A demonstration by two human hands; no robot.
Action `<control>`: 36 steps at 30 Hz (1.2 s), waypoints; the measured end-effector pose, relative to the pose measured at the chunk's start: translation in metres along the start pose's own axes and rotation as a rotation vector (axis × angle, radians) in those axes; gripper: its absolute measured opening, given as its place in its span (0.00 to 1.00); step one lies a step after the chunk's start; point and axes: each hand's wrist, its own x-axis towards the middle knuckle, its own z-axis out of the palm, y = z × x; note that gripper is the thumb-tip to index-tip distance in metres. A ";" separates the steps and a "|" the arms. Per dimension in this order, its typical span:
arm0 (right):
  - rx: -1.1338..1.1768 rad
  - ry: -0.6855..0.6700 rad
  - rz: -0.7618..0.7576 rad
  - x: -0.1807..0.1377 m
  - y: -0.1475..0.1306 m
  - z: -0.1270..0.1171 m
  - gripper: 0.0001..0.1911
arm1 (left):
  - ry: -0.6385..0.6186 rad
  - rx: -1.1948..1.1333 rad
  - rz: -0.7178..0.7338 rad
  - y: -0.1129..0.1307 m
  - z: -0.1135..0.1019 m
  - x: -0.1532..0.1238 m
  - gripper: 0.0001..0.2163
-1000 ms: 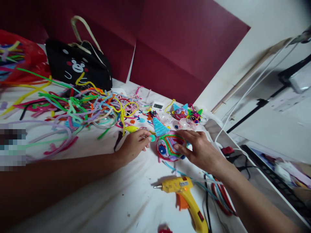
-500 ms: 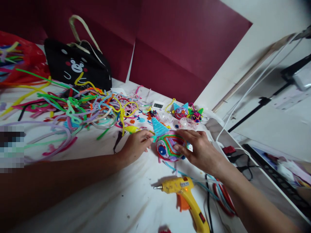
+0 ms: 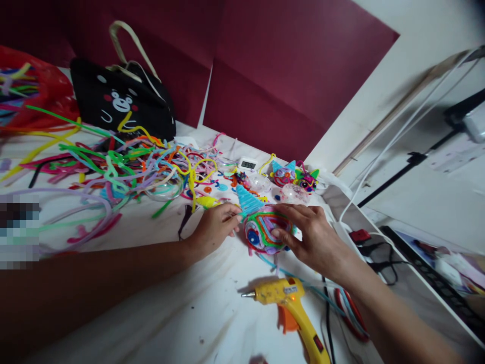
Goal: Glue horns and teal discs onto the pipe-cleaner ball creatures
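A round ornament covered in coiled pipe cleaners [image 3: 267, 222], with a blue bead-like eye, lies on the white table. My right hand [image 3: 312, 235] is closed around its right side, thumb on the front and fingers over the top. A light-blue triangular ear [image 3: 248, 201] made of pipe cleaner stands up from the ornament's upper left. My left hand [image 3: 215, 228] pinches a small teal pipe-cleaner piece [image 3: 243, 215] right beside the base of that ear. The fingertips hide most of the piece. In front of the ornament lies a yellow glue gun [image 3: 282, 292], its nozzle pointing left.
A tangled heap of pipe cleaners [image 3: 125, 167] spreads over the left. Behind stand a black bag [image 3: 121, 103], a red plastic bag [image 3: 53, 101], a small digital timer [image 3: 247, 165] and a finished-looking blue-eared ornament [image 3: 283, 174]. Cables and a power strip [image 3: 359, 236] lie at right.
The whole view has shifted slightly. Both hands keep nearly the same pose; less of the teal piece shows at my left fingertips, near the ear's base.
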 end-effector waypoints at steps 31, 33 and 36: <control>-0.016 0.086 -0.028 -0.010 0.001 0.007 0.19 | -0.039 -0.010 -0.039 0.003 0.002 -0.002 0.03; -0.019 0.098 -0.027 -0.011 0.000 0.008 0.19 | -0.038 -0.011 -0.032 0.002 0.002 -0.001 0.03; -0.014 0.111 -0.025 -0.013 0.001 0.009 0.19 | -0.040 -0.010 -0.024 0.000 0.002 -0.001 0.03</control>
